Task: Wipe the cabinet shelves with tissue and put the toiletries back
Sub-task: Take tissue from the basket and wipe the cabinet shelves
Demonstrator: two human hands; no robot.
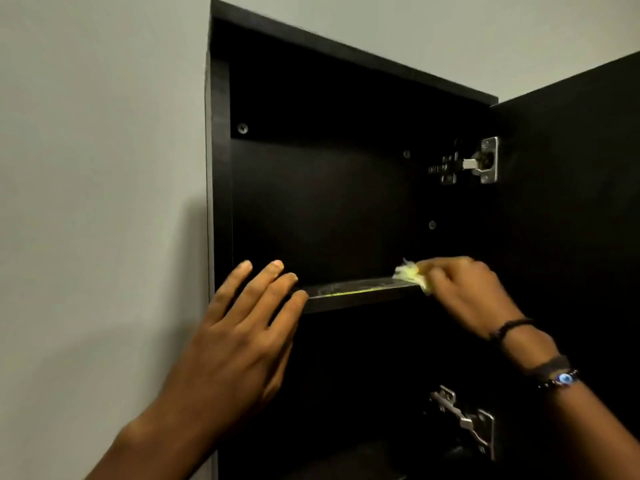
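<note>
A black wall cabinet (pixel 311 98) stands open in front of me, dark inside. Its upper shelf (pixel 360 292) carries nothing that I can see and has pale smear marks near the front edge. My right hand (pixel 464 292) pinches a crumpled yellowish tissue (pixel 412 275) against the right end of this shelf. My left hand (pixel 249 327) lies flat with straight fingers, the fingertips touching the shelf's left front edge. No toiletries are in view.
The cabinet door (pixel 571 237) is swung open on the right, held by an upper metal hinge (pixel 478 164) and a lower hinge (pixel 464 420). A plain grey wall (pixel 97 202) lies to the left. The compartment under the shelf is too dark to read.
</note>
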